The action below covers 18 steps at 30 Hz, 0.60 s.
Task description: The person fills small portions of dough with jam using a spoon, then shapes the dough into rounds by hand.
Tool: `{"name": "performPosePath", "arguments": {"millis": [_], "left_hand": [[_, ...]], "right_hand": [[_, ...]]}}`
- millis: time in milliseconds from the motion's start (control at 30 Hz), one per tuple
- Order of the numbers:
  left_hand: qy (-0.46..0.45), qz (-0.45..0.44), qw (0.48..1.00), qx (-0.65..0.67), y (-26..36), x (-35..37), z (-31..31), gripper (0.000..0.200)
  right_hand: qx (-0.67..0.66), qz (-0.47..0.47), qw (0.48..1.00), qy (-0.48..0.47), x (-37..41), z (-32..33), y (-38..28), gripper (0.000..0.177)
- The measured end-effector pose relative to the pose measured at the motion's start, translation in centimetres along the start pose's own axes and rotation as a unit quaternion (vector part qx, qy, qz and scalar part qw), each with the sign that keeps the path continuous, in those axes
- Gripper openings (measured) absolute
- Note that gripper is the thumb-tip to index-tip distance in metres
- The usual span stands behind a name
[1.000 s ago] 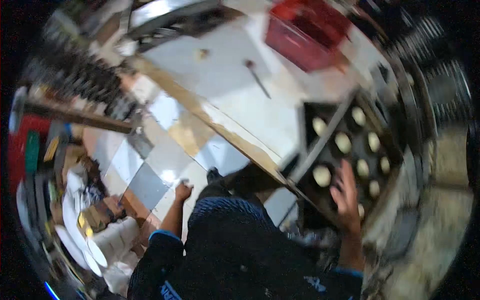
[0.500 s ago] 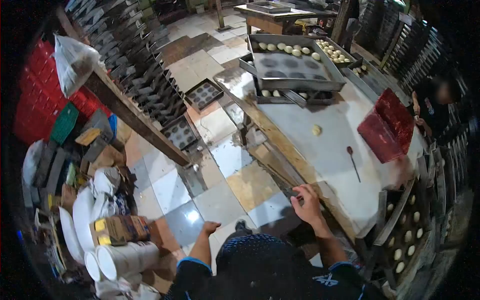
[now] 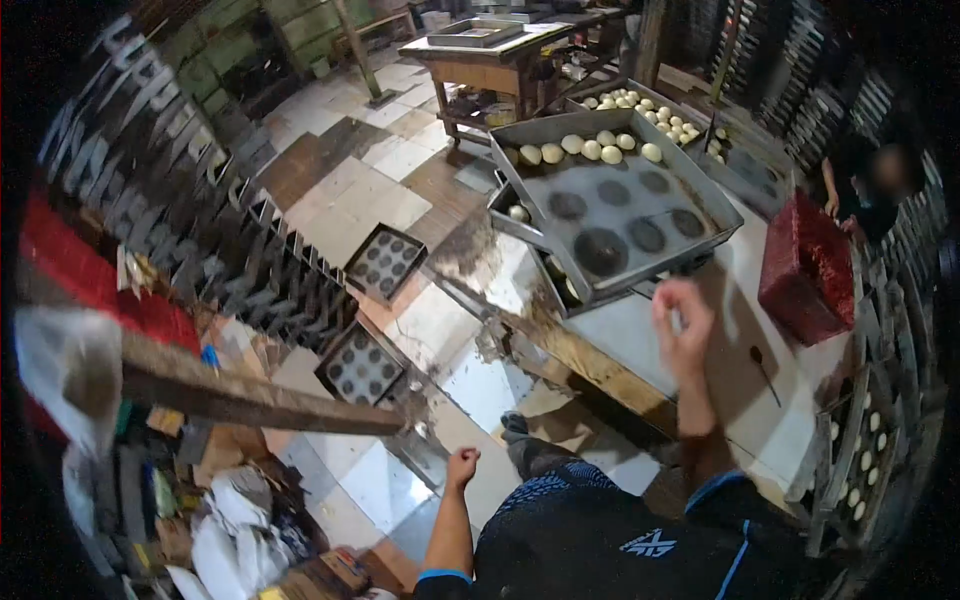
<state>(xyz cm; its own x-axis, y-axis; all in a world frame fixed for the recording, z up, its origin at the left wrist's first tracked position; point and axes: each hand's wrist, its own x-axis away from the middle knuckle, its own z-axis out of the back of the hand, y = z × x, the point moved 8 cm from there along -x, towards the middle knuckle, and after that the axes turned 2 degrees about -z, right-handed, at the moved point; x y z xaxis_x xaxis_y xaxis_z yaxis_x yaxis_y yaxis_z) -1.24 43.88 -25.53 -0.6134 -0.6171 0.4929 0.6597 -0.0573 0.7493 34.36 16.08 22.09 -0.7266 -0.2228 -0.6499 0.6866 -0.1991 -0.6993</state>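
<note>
My right hand (image 3: 683, 325) is raised over the white worktop (image 3: 728, 395), just right of the near corner of a metal tray (image 3: 630, 205). Its fingers and thumb curl together, slightly blurred. A small pale patch shows between them, but I cannot make out what it is. Round dough balls (image 3: 572, 145) line the far side of that tray, with dark round marks on the bare part. Below it, more trays are stacked. My left hand (image 3: 462, 467) hangs over the tiled floor with its fingers curled in, holding nothing visible.
A red tub (image 3: 808, 270) and a dark spoon-like tool (image 3: 765, 375) are on the worktop. Two trays (image 3: 386, 262) lie on the floor beside stacked racks. A wooden post (image 3: 260, 380) slants across the left. A co-worker (image 3: 875, 195) is at the far right.
My view has moved closer to the stacked trays. My right hand has risen from the table edge to over the worktop, its fingers curling in. The lump of dough on the worktop no longer shows.
</note>
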Motion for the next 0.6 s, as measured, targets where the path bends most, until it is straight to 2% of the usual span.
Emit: {"name": "performPosePath", "arguments": {"millis": [33,67,100,133,200,233,300,333,400,433,467,533,567,600], "left_hand": [[-0.008,-0.005,0.998,-0.054,-0.7,-0.2,1.6,0.033],[-0.06,0.0,0.993,-0.103,-2.0,-1.1,2.7,0.036],[-0.084,0.027,0.986,-0.14,-4.5,-2.1,4.1,0.037],[-0.106,0.056,0.977,-0.176,-6.4,-3.3,5.5,0.039],[-0.074,0.095,0.968,-0.22,-7.1,-4.1,9.9,0.039],[-0.033,0.113,0.975,-0.191,-8.6,-4.9,12.1,0.038],[0.062,0.156,0.983,-0.072,-10.5,-6.4,15.5,0.033],[0.117,0.156,0.981,-0.017,-9.7,-6.1,17.0,0.028],[0.146,0.129,0.981,0.016,-2.9,-4.0,19.3,0.024],[0.15,0.123,0.981,0.022,-1.9,-3.7,19.7,0.024],[0.162,0.086,0.983,0.009,-0.7,-3.7,20.2,0.023],[0.171,0.043,0.984,-0.004,2.1,-2.6,20.6,0.023],[0.177,-0.013,0.983,0.041,5.5,-2.1,20.5,0.022],[0.181,-0.068,0.977,0.09,9.1,-1.7,20.0,0.022]], "right_hand": [[-0.043,-0.026,0.999,-0.017,-4.4,-1.4,0.6,0.009],[-0.049,-0.022,0.998,-0.03,-8.9,-2.9,2.5,0.011],[-0.057,-0.025,0.998,-0.014,-13.6,-4.6,4.6,0.012],[0.009,-0.065,0.998,-0.01,-17.8,-6.5,8.4,0.02],[0.194,-0.121,0.966,-0.119,-23.6,-11.2,19.8,0.04],[0.198,-0.127,0.965,-0.117,-24.2,-12.6,24.3,0.04],[0.361,-0.086,0.916,-0.154,-25.3,-16.1,29.8,0.06],[0.362,-0.083,0.915,-0.158,-25.5,-17.0,29.6,0.06],[0.362,-0.235,0.884,-0.18,-25.8,-17.3,30.3,0.061],[0.445,-0.166,0.866,-0.155,-26.3,-17.6,30.3,0.059],[0.444,-0.161,0.869,-0.148,-27.0,-17.2,27.4,0.059],[0.375,-0.322,0.834,-0.244,-25.6,-15.4,21.3,0.056],[0.227,-0.327,0.885,-0.24,-25.0,-15.1,22.5,0.048],[0.091,-0.33,0.902,-0.264,-23.2,-14.7,18.6,0.045]]}}
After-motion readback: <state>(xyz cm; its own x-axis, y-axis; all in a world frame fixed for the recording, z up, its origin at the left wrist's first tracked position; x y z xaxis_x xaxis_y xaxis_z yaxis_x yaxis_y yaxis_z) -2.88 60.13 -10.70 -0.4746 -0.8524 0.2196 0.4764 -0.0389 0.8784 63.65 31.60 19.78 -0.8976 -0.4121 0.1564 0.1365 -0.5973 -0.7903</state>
